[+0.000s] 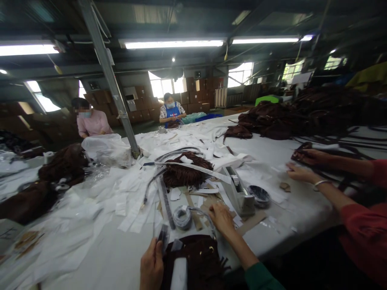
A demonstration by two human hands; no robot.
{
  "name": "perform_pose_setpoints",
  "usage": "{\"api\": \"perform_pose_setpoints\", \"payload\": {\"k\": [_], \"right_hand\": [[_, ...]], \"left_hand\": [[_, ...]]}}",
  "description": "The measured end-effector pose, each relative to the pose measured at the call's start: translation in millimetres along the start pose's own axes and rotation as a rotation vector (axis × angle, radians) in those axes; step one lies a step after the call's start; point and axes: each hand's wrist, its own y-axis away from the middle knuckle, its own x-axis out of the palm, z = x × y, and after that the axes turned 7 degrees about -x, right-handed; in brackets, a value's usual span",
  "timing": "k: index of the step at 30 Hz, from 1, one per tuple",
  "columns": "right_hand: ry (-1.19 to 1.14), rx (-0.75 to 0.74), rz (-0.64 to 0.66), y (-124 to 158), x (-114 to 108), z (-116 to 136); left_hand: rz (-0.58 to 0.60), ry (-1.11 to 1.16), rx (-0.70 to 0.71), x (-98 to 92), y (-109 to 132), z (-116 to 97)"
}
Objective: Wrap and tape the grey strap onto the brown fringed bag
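My left hand (152, 264) is closed around a dark strap end wrapped in clear film (163, 235), at the left edge of a dark brown fringed bag (199, 253) with small metal eyelets. A white wrapped piece (179, 272) lies on the bag. My right hand (222, 218) is over the table beyond the bag, fingers curled together; what they pinch, if anything, is hidden. Just left of it sits a film-wrapped coil of strap (182, 217), its tail curving toward my right wrist. A tape dispenser (240, 193) stands beyond that hand.
Behind the coil lies another brown fringed bag (189, 169) among paper scraps. A dark roll (259, 195) is beside the dispenser. At right, a co-worker's hands (305, 167) handle dark straps. Brown bags pile up (272, 121) at back right. A metal post (111, 84) rises at left.
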Motion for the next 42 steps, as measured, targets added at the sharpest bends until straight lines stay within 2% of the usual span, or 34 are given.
{"api": "perform_pose_setpoints", "payload": {"k": [3, 7, 11, 13, 15, 17, 19, 21, 27, 30, 35, 37, 40, 42], "right_hand": [[-0.001, -0.011, 0.006, 3.4, 6.5, -3.6], [-0.079, -0.024, -0.045, 3.8, -0.1, -2.3], [-0.206, -0.016, -0.131, 12.2, -11.1, 21.5], [-0.397, 0.013, -0.038, 21.9, -10.4, 45.0], [-0.625, 0.077, 0.169, 34.5, -2.6, 71.7], [-0.749, 0.139, 0.360, 47.3, 11.2, 96.1], [-0.768, 0.162, 0.434, 57.2, 28.2, 114.2], [-0.760, 0.160, 0.432, 63.3, 44.8, 125.3], [-0.821, 0.135, 0.431, 68.8, 76.7, 134.9], [-0.906, 0.102, 0.500, 68.3, 76.7, 130.9], [-1.107, 0.039, 0.750, 70.3, 60.1, 115.1], [-1.128, 0.078, 0.719, 73.4, 58.6, 111.2], [-1.071, 0.179, 0.542, 78.3, 66.2, 110.5], [-1.050, 0.213, 0.477, 80.2, 73.2, 111.1]], "left_hand": [[0.109, 0.083, -0.078, -1.5, -0.5, -0.2], [0.181, 0.199, -0.206, -6.8, -2.0, -2.7], [0.187, 0.426, -0.357, -12.2, -5.7, -5.0], [0.162, 0.539, -0.441, -12.6, -7.7, -3.6], [0.137, 0.603, -0.497, -11.4, -8.9, -0.3], [0.130, 0.634, -0.513, -9.2, -9.2, 3.7], [0.135, 0.648, -0.509, -7.1, -8.5, 7.2], [0.147, 0.650, -0.492, -5.9, -7.3, 9.0], [0.168, 0.502, -0.332, -9.5, -3.9, 2.9], [0.175, 0.407, -0.245, -12.7, -3.6, -1.0], [0.155, 0.304, -0.152, -14.3, -2.1, -4.9], [0.170, 0.268, -0.090, -14.0, -0.5, -8.1], [0.209, 0.228, -0.016, -13.7, 1.4, -14.3], [0.228, 0.209, 0.013, -13.8, 1.5, -17.7]]}}
